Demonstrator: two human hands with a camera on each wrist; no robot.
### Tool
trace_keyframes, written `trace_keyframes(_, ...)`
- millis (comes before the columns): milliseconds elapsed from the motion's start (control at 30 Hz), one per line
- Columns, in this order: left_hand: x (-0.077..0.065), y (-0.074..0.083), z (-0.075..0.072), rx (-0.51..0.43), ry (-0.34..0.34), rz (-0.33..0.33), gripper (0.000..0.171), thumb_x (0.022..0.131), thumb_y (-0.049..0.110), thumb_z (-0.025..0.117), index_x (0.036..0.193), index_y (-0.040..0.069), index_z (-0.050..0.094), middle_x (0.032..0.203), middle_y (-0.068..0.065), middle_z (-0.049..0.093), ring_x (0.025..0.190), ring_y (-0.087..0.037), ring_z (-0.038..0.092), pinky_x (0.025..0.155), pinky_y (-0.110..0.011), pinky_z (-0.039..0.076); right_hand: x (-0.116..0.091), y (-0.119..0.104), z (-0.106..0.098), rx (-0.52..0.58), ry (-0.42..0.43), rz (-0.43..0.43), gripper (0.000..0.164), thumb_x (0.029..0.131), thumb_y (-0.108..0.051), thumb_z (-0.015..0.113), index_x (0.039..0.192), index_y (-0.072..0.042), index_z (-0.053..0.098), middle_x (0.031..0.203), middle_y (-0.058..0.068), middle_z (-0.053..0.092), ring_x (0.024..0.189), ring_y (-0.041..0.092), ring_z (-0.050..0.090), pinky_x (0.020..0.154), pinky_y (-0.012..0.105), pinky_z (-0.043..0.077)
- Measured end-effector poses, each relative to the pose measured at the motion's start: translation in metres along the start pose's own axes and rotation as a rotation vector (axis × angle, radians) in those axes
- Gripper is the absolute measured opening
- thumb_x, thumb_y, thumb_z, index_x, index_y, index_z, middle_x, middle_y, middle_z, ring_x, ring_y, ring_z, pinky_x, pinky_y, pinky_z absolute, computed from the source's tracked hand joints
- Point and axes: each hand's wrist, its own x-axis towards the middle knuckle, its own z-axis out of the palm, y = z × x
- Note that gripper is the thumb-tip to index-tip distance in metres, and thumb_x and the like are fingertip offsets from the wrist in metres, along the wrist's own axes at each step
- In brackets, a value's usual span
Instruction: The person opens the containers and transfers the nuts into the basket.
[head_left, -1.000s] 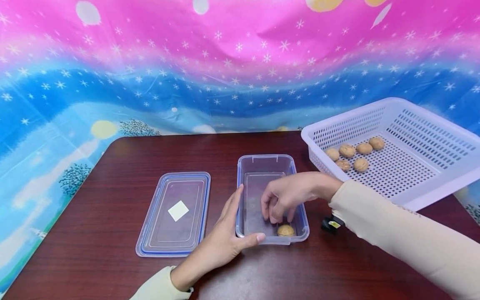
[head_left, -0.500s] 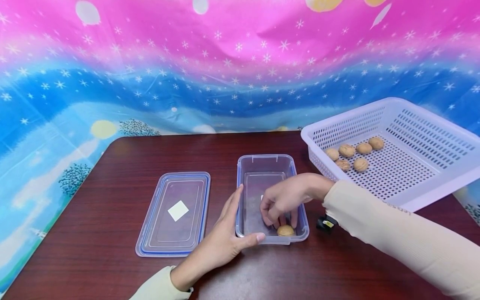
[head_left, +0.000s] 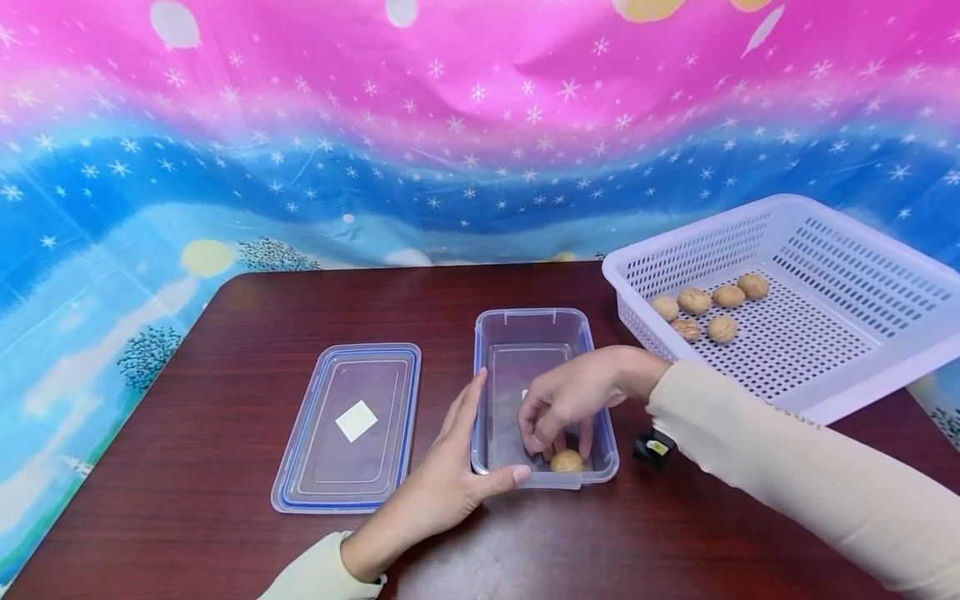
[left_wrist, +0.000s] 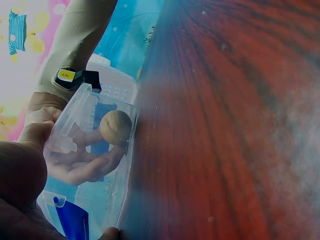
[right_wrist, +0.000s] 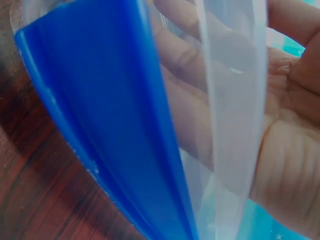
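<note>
In the head view, the left hand [head_left: 442, 471] steadies a clear plastic food container [head_left: 517, 333] at its near left corner. Its thumb lies along the near rim, while its straight fingers run up the left wall. The right hand [head_left: 566, 404] reaches down inside the container, fingers bent around a walnut [head_left: 567, 461] close to the near wall. Through the clear wall, the left wrist view shows the walnut [left_wrist: 116, 127] with fingers behind and beside it. A blue-edged wall partly covers the right hand [right_wrist: 295, 100] in the right wrist view.
A lidlike clear panel with blue edging, the container's lid [head_left: 352, 450], lies flat on the left. At the right stands a white perforated basket [head_left: 825, 358] holding several walnuts [head_left: 722, 330]. All rest on a dark reddish wooden table [head_left: 247, 358]. A patterned cloth [head_left: 450, 167] hangs behind.
The right hand has come lower and slightly left, its fingers now around the walnut. The walnut has shifted a little left. The left hand and container have stayed put.
</note>
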Motion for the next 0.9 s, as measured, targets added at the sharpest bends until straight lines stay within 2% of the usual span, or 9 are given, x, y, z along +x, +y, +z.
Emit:
trace_keyframes(400, -0.0011, 0.0004, -0.0001, 0.003, 0.008, 0.011, 0.115, 0.085, 0.043, 0.086, 0.17, 0.029, 0.009, 0.176, -0.006, 0.014, 0.159, -0.034, 0.024, 0.123, -0.064, 0.028, -0.0023, 0.0044, -0.0038, 0.037, -0.058, -0.08, 0.024, 0.096, -0.007, 0.067, 0.116, 0.005, 0.073, 0.094, -0.004, 0.072, 0.086, 0.007, 0.064, 0.08, 0.034, 0.064)
trace_keyframes(700, -0.0011, 0.0011, 0.0005, -0.003, 0.01, 0.003, 0.115, 0.086, 0.041, 0.086, 0.17, 0.03, 0.009, 0.176, -0.005, 0.014, 0.159, -0.034, 0.024, 0.122, -0.064, 0.028, -0.0031, 0.0068, -0.0038, 0.102, -0.094, -0.118, 0.028, 0.092, 0.003, 0.068, 0.119, 0.01, 0.072, 0.092, 0.001, 0.076, 0.085, 0.008, 0.069, 0.088, 0.035, 0.063)
trace_keyframes(900, -0.0008, 0.0009, 0.0008, -0.007, 0.008, 0.009, 0.115, 0.085, 0.041, 0.086, 0.17, 0.03, 0.009, 0.176, -0.005, 0.014, 0.159, -0.033, 0.023, 0.123, -0.063, 0.028, -0.0028, 0.0086, -0.0034, 0.117, -0.107, -0.135, 0.033, 0.088, 0.009, 0.065, 0.12, 0.01, 0.071, 0.095, 0.004, 0.076, 0.085, 0.009, 0.071, 0.088, 0.034, 0.063)
